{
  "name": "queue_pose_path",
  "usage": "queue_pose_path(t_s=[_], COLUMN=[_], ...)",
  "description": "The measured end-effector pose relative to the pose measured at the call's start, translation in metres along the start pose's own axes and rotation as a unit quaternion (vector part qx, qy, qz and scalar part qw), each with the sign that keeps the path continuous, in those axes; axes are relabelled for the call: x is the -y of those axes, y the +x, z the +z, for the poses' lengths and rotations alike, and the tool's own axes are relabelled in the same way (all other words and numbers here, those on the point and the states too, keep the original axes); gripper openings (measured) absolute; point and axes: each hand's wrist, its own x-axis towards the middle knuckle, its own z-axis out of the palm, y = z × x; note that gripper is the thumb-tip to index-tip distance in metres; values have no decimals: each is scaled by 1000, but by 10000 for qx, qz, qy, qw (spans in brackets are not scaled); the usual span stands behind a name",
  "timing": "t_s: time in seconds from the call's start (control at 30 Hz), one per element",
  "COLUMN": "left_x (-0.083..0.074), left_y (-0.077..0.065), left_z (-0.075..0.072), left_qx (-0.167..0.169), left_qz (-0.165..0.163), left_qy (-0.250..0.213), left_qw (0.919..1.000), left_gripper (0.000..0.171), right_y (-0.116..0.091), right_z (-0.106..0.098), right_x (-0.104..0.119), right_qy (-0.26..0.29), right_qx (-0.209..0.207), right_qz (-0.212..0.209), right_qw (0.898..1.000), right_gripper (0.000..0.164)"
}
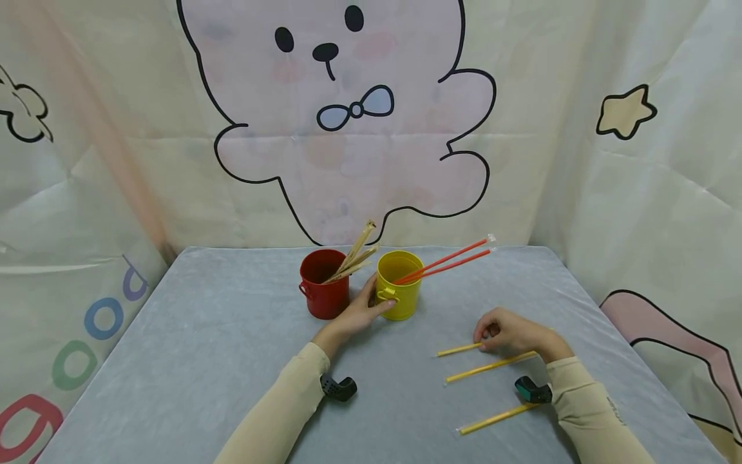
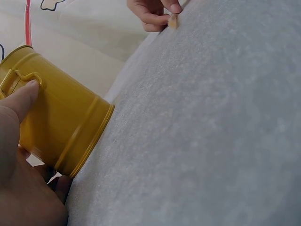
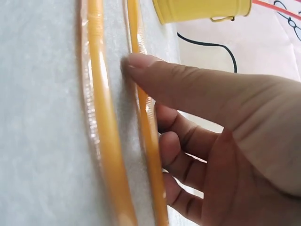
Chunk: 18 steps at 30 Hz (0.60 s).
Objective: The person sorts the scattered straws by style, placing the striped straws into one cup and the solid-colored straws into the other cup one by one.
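Observation:
My left hand [image 1: 356, 314] grips a small yellow bucket [image 1: 408, 299] from its left side, the thumb lying on its little wire handle. Two orange-red straws [image 1: 455, 259] lean out of this bucket to the right. On the right, my right hand [image 1: 518, 333] pinches a yellow straw [image 1: 458, 350] in clear wrapping, lying on or just over the cloth. In the right wrist view, the thumb is on one side of that straw [image 3: 149, 141] and the curled fingers are on the other. Two more wrapped yellow straws, a middle one [image 1: 484, 370] and a front one [image 1: 495, 420], lie nearer me.
A red bucket [image 1: 324, 299] stands just left of the yellow one, with several pale wooden sticks [image 1: 355, 254] leaning out of it. Grey-blue cloth [image 1: 232, 361] covers the table. Behind it hangs a printed curtain [image 1: 359, 167].

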Motion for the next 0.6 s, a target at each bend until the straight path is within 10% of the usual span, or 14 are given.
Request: queue_pose_path(t_s=[0.6], left_x=[-5], left_y=[-4], left_z=[0], left_qx=[-8], left_qz=[-52], left_qy=[-54], left_qw=[10000], left_gripper=[82], right_y=[-3], right_z=[-7], right_x=[2], right_qy=[123], right_qx=[-150], right_qz=[-34], right_qw=[9998], right_gripper=[8])
